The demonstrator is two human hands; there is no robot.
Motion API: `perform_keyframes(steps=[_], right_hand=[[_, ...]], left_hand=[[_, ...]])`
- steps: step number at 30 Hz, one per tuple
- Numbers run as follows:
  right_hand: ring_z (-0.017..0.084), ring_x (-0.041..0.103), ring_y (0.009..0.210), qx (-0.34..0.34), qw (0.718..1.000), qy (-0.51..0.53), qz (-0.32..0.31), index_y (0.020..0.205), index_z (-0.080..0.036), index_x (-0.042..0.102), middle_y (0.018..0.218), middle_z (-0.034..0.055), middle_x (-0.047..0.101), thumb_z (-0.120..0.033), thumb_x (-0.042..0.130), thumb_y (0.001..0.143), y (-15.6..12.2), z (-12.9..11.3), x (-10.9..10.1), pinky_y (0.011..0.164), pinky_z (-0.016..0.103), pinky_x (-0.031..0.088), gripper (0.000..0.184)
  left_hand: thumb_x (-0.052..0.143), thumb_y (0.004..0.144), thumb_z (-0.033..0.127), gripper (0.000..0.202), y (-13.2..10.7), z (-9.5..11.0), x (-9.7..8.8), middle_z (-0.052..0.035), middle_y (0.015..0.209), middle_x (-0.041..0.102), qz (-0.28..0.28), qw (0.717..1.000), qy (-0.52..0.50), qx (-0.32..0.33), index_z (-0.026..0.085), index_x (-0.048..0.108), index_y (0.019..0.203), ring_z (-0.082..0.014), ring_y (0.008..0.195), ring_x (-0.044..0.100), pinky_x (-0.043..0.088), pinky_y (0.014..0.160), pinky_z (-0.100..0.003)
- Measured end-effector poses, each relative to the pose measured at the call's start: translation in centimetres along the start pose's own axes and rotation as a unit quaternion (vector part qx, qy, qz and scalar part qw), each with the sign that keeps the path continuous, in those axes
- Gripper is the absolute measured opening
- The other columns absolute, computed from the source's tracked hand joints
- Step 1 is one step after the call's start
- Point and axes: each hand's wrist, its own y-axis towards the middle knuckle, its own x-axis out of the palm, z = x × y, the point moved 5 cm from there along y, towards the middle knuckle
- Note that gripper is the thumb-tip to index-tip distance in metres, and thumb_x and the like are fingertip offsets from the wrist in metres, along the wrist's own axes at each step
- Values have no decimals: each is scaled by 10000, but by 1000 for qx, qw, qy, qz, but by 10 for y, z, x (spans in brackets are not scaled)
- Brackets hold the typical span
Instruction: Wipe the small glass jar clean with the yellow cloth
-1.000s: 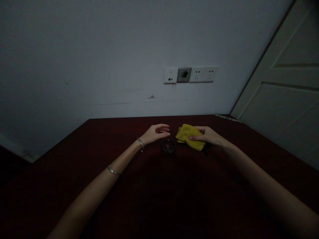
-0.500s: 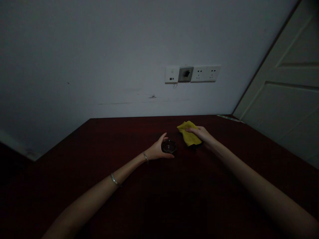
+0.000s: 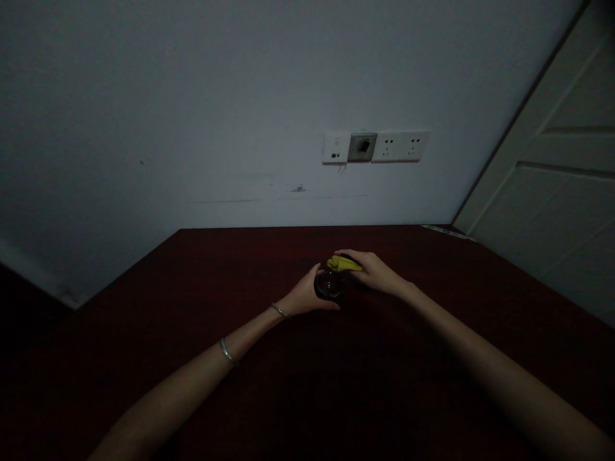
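A small dark glass dish stands tilted on the dark red table, near its middle. My left hand curls round its left side and grips it. My right hand is closed on a bunched yellow cloth and presses it against the top of the dish. Most of the cloth is hidden under my fingers. Two thin bangles sit on my left forearm.
A pale wall rises behind the table, with a row of sockets and a switch above the far edge. A white panelled door stands at the right. A thin light strip lies at the table's far right corner.
My left hand dropped onto the dish and took hold of it. My right hand bunched the yellow cloth and carried it left onto the dish.
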Motion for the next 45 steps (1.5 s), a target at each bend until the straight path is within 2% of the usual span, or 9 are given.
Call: perform_keyframes(steps=[5,9,12,15,23,29,34,41,45], right_hand=[[222,575,1147,-39,997,-53,-44,1250,-179,547,1242,102,616,-44,489,734,8,-5,11,998,418,427,536],[210,566,1163,-60,990,-53,-112,1252,-206,560,1263,72,606,-40,488,747,13,-12,18,1014,392,424,536],[206,578,1146,-67,982,-36,-172,1277,-204,544,1270,72,602,-130,529,805,15,-16,20,1013,368,429,479],[214,566,1164,-67,980,-24,-185,1276,-195,548,1283,78,591,-266,532,867,17,-18,21,1027,375,418,415],[214,549,1185,-47,991,-10,-126,1266,-220,557,1308,58,572,-367,488,911,-4,-13,19,1043,384,407,391],[223,564,1166,-38,999,-35,-10,1253,-170,558,1256,104,608,-280,505,882,-33,-4,23,1017,409,439,390],[254,603,1108,-29,991,-113,67,1178,-137,594,1197,146,638,-204,489,843,-50,-20,32,958,414,486,357],[314,624,1048,21,964,-259,46,1094,-124,608,1123,191,665,-189,493,788,-50,-51,40,794,413,549,333],[300,641,985,43,953,-299,26,1024,-155,630,1018,168,705,-207,503,792,-42,-69,43,709,347,551,270]], left_hand=[[873,435,412,1120,2,3,1,-176,1328,494,18,999,22,28,158,314,1372,-336,1233,466,358,1042,-483],[853,502,383,913,2,6,1,-130,1268,556,19,998,43,35,192,434,1291,-312,1188,511,373,1036,-468],[847,521,353,848,1,6,-1,-123,1244,577,28,997,60,31,183,464,1259,-298,1164,533,387,1026,-450],[846,522,333,849,0,6,-1,-129,1240,583,35,996,73,32,167,460,1260,-290,1155,543,401,1015,-432],[812,548,406,755,-2,8,-2,-119,1163,629,41,990,136,19,161,506,1193,-279,1091,589,450,955,-400],[808,525,467,749,-3,5,-2,-107,1054,672,45,988,149,-13,160,528,1148,-272,997,633,497,862,-369],[808,509,493,757,-2,4,-3,-96,1052,674,46,988,147,-16,181,529,1139,-267,994,636,501,839,-351],[799,523,484,750,-2,5,-4,-100,1043,678,46,990,129,-22,180,524,1151,-273,999,637,501,840,-357],[794,548,409,698,-1,7,-3,-99,1050,679,33,989,140,-24,179,527,1151,-270,988,642,502,829,-343]])
